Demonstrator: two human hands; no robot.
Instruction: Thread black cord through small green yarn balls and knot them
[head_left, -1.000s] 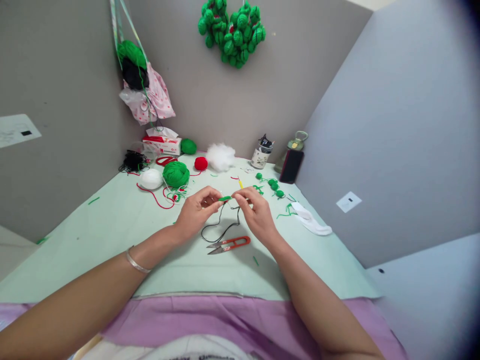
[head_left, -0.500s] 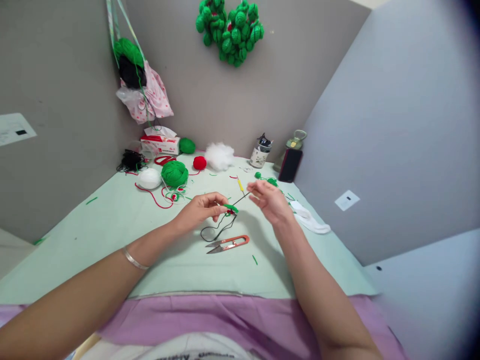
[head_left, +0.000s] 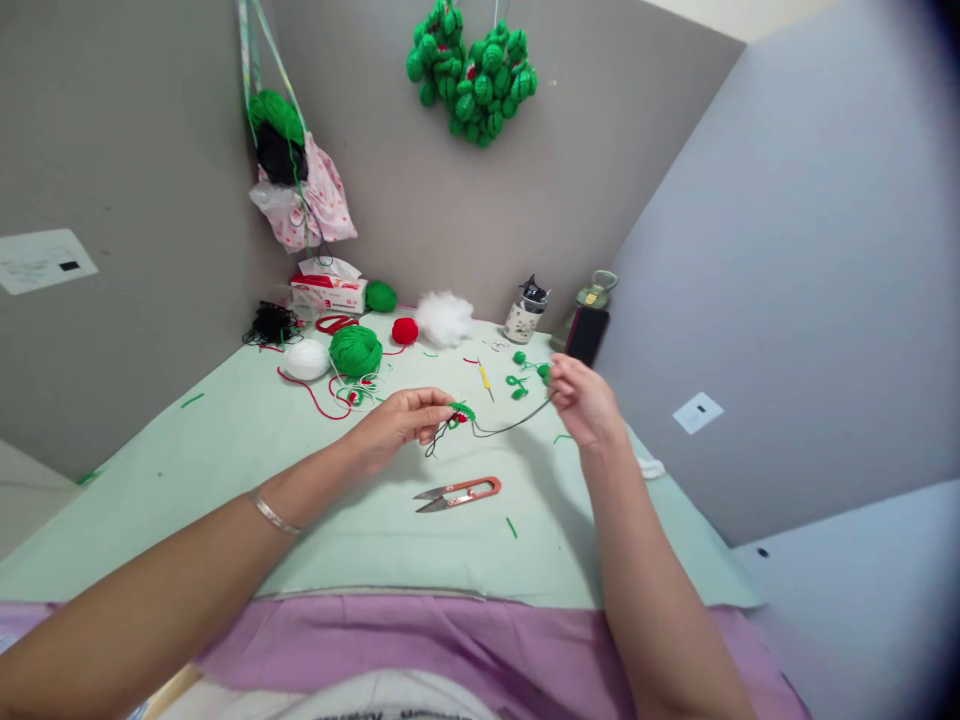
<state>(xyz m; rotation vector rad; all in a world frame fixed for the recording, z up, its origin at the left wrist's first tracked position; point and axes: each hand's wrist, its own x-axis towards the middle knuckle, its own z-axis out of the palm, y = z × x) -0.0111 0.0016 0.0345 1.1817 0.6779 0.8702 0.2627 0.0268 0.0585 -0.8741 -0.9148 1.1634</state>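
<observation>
My left hand (head_left: 411, 420) pinches a small green and red crocheted piece (head_left: 463, 411) above the middle of the table. Out to the right, my right hand (head_left: 585, 398) is closed on a black yarn strand (head_left: 510, 428), which runs slackly back to the piece. A loop of the same dark yarn dangles below my left fingertips. Whether a needle sits in my right fingers, I cannot make out. Orange-handled thread snips (head_left: 459, 493) lie on the table below the hands. Beyond them rests a crochet hook with a yellow handle (head_left: 484, 376).
Green (head_left: 355, 351), white (head_left: 307, 359) and red yarn balls (head_left: 405, 331) sit at the back left, near a tissue box (head_left: 330, 291). White stuffing (head_left: 445, 318), a jar (head_left: 525, 315) and a phone (head_left: 586, 335) stand along the back. Green crocheted pieces (head_left: 465, 75) hang on the wall.
My right hand has moved right, away from the piece, drawing the black yarn out between both hands. The loop under my left hand has become smaller. The view has shifted slightly.
</observation>
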